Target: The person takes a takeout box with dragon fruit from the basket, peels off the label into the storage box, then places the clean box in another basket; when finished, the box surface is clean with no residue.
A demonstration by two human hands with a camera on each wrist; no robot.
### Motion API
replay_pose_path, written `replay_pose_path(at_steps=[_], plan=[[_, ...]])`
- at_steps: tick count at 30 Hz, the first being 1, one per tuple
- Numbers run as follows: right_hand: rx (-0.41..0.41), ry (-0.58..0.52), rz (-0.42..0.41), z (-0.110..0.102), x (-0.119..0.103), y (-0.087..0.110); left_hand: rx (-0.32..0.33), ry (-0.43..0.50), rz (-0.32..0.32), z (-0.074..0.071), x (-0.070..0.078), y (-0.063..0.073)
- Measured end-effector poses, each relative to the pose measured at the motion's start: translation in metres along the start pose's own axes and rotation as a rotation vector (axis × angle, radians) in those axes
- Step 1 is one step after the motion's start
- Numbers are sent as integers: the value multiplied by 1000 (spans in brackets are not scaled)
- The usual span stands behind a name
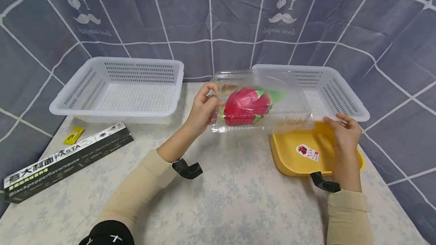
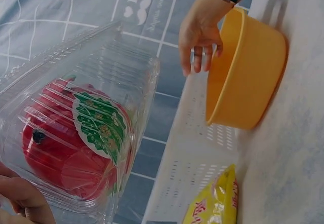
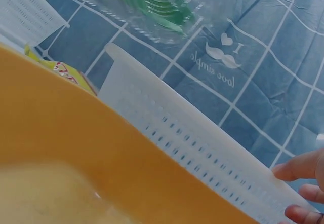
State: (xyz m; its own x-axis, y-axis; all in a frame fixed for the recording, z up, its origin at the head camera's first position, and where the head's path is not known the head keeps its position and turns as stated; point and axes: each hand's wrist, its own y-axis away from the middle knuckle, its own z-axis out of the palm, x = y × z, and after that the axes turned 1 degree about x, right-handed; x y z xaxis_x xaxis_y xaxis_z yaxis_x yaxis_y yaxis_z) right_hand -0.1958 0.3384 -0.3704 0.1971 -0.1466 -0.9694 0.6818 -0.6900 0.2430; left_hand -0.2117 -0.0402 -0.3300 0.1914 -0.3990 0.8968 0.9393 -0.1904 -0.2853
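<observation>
My left hand (image 1: 204,107) grips the left end of a clear plastic clamshell box (image 1: 293,118), raised above the table. Inside lies a red dragon fruit (image 1: 246,105) with green tips; the left wrist view shows a green label (image 2: 104,125) at it. Over the yellow basin (image 1: 284,158) hangs my right hand (image 1: 345,135), its fingers loosely bent and holding nothing. Those fingertips come close to the front rim of the right white basket (image 1: 355,114). The basin carries a small sticker (image 1: 307,152) with a red fruit picture. The box hides part of the right basket in the head view.
Another white basket (image 1: 175,101) stands back left. A black pasta box (image 1: 71,162) and a small yellow packet (image 1: 73,135) lie before it. A larger yellow packet (image 2: 215,201) shows by the right basket. A tiled-pattern curtain (image 1: 235,22) hangs behind.
</observation>
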Motion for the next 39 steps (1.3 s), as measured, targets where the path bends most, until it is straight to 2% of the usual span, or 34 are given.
replay_pose_path(at_steps=[8, 15, 25, 32, 39], plan=[[-2, -12, -4, -1, 2, -1, -48, -9, -1, 14, -3, -19], [-16, -35, -6, 0, 3, 0, -82, -46, 29, 23, -2, -37], [-8, -16, -19, -3, 1, 3, -80, -82, -28, 42, -6, -63], [-15, -13, -29, -1, 1, 3, -66, -73, -69, 53, -18, -77], [-7, 0, -23, -2, 0, 3, -28, -47, -98, 60, -37, -82]])
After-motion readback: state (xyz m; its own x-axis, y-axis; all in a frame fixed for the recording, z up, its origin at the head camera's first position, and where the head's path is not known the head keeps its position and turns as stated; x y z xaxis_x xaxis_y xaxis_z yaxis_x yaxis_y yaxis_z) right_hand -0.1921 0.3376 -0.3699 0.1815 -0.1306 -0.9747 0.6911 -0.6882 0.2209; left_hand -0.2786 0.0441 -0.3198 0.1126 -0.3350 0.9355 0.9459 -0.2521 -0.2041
